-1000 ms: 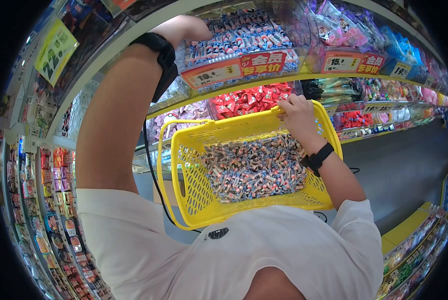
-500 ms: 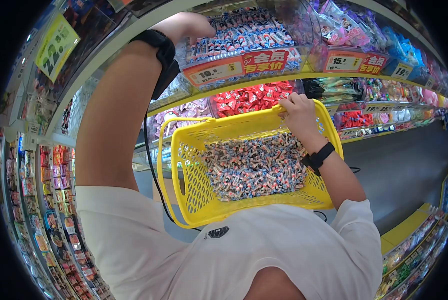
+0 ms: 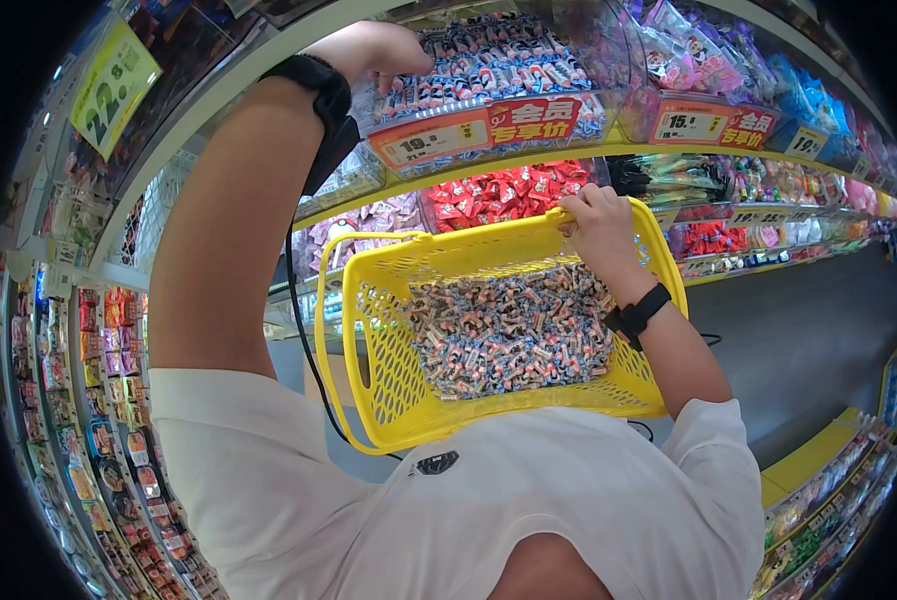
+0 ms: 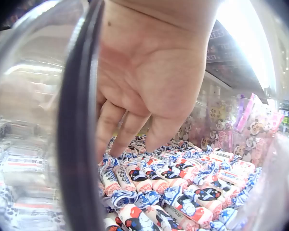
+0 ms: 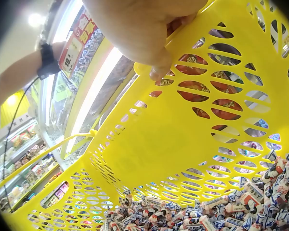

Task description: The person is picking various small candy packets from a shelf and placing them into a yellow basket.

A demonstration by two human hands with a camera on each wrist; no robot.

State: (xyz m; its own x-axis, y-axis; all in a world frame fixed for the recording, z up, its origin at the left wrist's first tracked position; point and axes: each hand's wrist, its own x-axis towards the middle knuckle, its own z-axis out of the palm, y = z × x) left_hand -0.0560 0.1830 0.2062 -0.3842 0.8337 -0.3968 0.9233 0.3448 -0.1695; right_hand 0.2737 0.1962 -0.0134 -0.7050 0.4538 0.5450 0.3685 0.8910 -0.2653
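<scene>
My left hand (image 4: pixel 144 82) reaches into a clear shelf bin of wrapped candies (image 3: pixel 498 65). In the left wrist view its fingers (image 4: pixel 130 130) extend down toward the candies (image 4: pixel 183 183), fingertips right at the top of the pile. These candies have white, blue and red twist wrappers. At the far rim of a yellow basket (image 3: pixel 478 238), near its right corner, my right hand (image 3: pixel 603 235) grips with the thumb inside the wall and fingers over the edge. Similar wrapped candies (image 3: pixel 508 340) cover the basket's floor. The basket sits tilted against my body.
Price tags (image 3: pixel 433 142) run along the shelf edge above the basket. Below that are bins of red-wrapped candies (image 3: pixel 513 195) and pale purple packets (image 3: pixel 373 225). Bagged sweets (image 3: pixel 688 50) fill the bin on the right. A black cable (image 3: pixel 303 340) hangs beside the basket's handle.
My left hand has shifted slightly to the right over the candies in the bin. My right hand and the basket have stayed in place.
</scene>
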